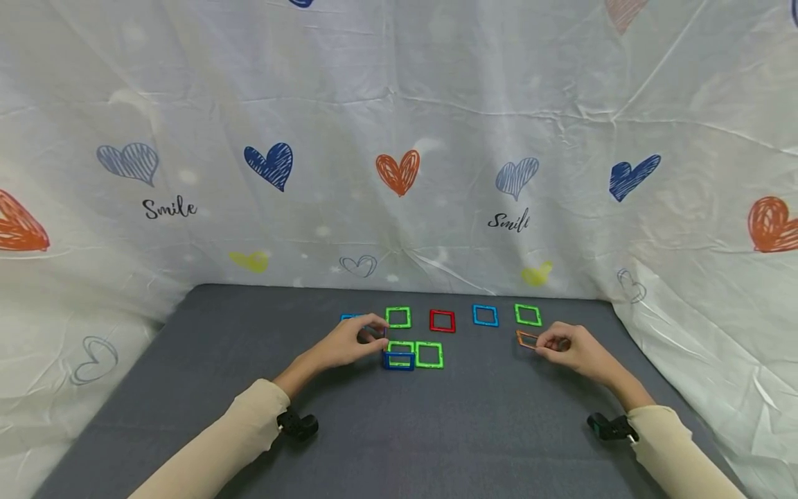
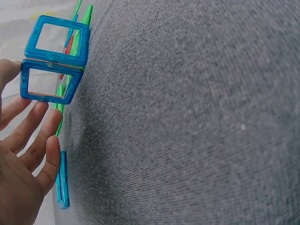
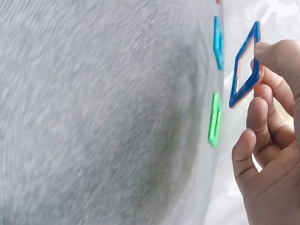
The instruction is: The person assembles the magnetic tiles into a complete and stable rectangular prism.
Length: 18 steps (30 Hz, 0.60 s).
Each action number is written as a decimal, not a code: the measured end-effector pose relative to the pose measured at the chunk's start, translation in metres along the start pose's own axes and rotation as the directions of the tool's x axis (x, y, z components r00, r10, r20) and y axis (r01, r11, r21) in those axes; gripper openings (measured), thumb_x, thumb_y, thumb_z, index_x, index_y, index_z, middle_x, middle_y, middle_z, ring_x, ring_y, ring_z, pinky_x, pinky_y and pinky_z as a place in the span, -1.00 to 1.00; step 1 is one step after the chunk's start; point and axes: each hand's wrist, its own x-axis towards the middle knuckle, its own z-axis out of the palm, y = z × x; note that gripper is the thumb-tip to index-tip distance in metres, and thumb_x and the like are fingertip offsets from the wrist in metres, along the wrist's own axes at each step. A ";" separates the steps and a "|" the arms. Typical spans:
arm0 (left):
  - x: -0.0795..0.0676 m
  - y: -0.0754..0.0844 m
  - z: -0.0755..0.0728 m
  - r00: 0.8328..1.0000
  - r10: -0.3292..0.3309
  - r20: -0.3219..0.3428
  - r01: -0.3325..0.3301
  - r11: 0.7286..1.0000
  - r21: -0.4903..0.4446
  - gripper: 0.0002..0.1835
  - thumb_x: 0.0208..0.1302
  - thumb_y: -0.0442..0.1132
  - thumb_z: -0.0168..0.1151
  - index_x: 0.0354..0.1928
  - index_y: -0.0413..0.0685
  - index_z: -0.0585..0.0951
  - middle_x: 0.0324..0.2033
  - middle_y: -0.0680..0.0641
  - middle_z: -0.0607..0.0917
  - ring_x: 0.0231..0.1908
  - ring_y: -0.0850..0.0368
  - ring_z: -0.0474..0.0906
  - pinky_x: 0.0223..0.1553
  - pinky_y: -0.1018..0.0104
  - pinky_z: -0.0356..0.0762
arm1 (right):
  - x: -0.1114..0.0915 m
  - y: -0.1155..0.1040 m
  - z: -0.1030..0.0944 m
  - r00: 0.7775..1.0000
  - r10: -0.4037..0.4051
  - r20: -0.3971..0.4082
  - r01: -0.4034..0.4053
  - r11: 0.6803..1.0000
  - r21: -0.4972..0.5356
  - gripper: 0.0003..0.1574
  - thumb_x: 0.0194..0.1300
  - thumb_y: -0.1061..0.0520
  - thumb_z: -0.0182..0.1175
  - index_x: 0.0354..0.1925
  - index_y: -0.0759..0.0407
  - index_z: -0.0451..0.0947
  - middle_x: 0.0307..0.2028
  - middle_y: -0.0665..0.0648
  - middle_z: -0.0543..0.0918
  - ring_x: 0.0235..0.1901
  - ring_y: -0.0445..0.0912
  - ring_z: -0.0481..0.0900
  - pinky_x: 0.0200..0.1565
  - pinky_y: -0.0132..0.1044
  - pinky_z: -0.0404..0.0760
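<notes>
With thumb and fingertips my left hand (image 1: 346,342) pinches an upright blue square magnetic tile (image 2: 50,99), seen nearly edge-on in the head view. Edge to edge with it stands another blue magnetic tile (image 1: 399,367), at the front of a flat green tile (image 1: 409,344). A second green tile (image 1: 429,366) lies alongside on the right. Over the right side of the table my right hand (image 1: 576,351) pinches a square magnetic tile (image 3: 244,90) by one edge. That tile is blue on one face and orange on the other, and it is tilted and raised off the cloth.
Along the back of the grey table (image 1: 474,430) lies a row of flat tiles: a light blue one (image 1: 350,317) partly behind my left hand, then a green (image 1: 398,327), a red (image 1: 442,330), a blue (image 1: 485,324) and another green (image 1: 528,323). Behind hangs a heart-printed curtain (image 1: 449,229).
</notes>
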 end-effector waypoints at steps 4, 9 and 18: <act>0.000 -0.001 0.000 1.000 -0.005 0.000 0.005 1.000 0.000 -0.56 0.50 -0.07 0.24 0.25 -0.18 0.56 0.13 -0.15 0.60 -0.08 0.07 0.67 -0.13 0.18 0.62 | 0.006 -0.007 0.002 1.000 -0.007 -0.010 0.007 1.000 -0.002 -0.91 0.29 0.31 0.41 -0.28 0.15 0.72 -0.39 -0.08 0.59 -0.44 -0.18 0.52 -0.44 -0.33 0.51; 0.000 -0.001 0.000 1.000 -0.007 0.003 0.007 1.000 0.000 -0.56 0.50 -0.06 0.25 0.25 -0.18 0.56 0.13 -0.16 0.60 -0.08 0.08 0.67 -0.13 0.18 0.62 | 0.011 -0.014 0.005 0.999 -0.027 -0.021 0.027 1.000 0.002 -0.89 0.30 0.34 0.38 -0.27 0.16 0.70 -0.40 -0.07 0.58 -0.45 -0.18 0.51 -0.44 -0.32 0.50; 0.001 -0.002 0.000 1.000 -0.002 0.006 0.002 1.000 -0.001 -0.56 0.49 -0.08 0.25 0.26 -0.17 0.56 0.13 -0.13 0.60 -0.08 0.11 0.67 -0.11 0.20 0.62 | 0.019 -0.019 0.010 0.996 -0.072 -0.047 0.072 0.997 0.001 -0.79 0.28 0.44 0.34 -0.23 0.16 0.70 -0.35 -0.03 0.60 -0.41 -0.18 0.55 -0.40 -0.33 0.55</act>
